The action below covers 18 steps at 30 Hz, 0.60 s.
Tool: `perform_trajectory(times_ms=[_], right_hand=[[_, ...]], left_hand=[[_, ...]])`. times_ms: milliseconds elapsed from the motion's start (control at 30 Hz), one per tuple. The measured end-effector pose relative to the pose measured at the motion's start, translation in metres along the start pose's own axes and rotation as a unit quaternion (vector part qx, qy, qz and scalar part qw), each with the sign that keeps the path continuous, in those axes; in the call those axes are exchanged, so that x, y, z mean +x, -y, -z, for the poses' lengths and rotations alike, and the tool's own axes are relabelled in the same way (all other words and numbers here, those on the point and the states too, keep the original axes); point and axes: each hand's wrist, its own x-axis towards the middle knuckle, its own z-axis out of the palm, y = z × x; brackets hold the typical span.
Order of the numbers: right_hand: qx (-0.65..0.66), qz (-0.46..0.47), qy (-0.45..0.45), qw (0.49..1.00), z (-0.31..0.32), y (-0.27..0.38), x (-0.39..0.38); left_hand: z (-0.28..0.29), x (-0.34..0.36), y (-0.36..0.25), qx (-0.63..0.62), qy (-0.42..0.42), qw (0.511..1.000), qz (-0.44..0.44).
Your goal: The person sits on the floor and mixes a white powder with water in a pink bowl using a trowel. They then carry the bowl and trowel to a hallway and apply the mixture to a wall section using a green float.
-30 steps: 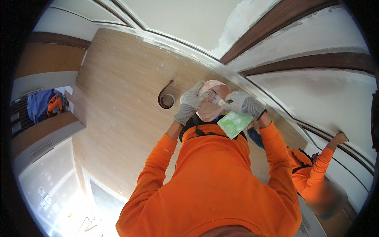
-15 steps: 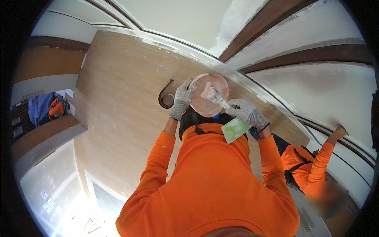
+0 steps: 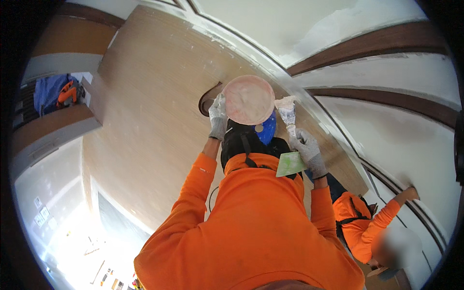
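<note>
My gloved left hand (image 3: 218, 117) grips the left rim of a round pink bucket (image 3: 237, 118), whose inside is coated with pale putty. To its right, my gloved right hand (image 3: 309, 152) closes around the handle of a putty knife (image 3: 288, 116). A lump of pinkish putty (image 3: 286, 101) sits on the knife's blade, which points up and away from me, just right of the bucket. The same hand also holds a flat green spreader (image 3: 290, 164) low against my orange top. A blue disc (image 3: 267, 129) shows below the bucket, in front of my waist.
A curled dark brown strip (image 3: 205, 102) lies on the wood-look floor (image 3: 150, 87), partly behind my left hand and the bucket. Dark wood trim (image 3: 372, 46) crosses the patched wall at right. A co-worker (image 3: 355, 224) touches that wall nearby. Another person (image 3: 67, 93) is far left.
The putty knife has come out of the bucket to its right, carrying putty and now pointing upward. The bucket has shifted slightly up, and the whole view has turned.
</note>
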Motion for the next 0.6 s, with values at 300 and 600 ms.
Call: perform_trajectory(times_ms=[300,600], right_hand=[[-0.028,-0.048,0.047,0.997,-0.030,-0.019,0.037],[-0.037,-0.097,-0.033,0.994,-0.064,-0.031,0.082]], left_hand=[[0.057,0.000,0.070,-0.188,-0.069,0.973,0.115],[0.128,0.031,0.104,-0.062,-0.068,0.985,0.148]])
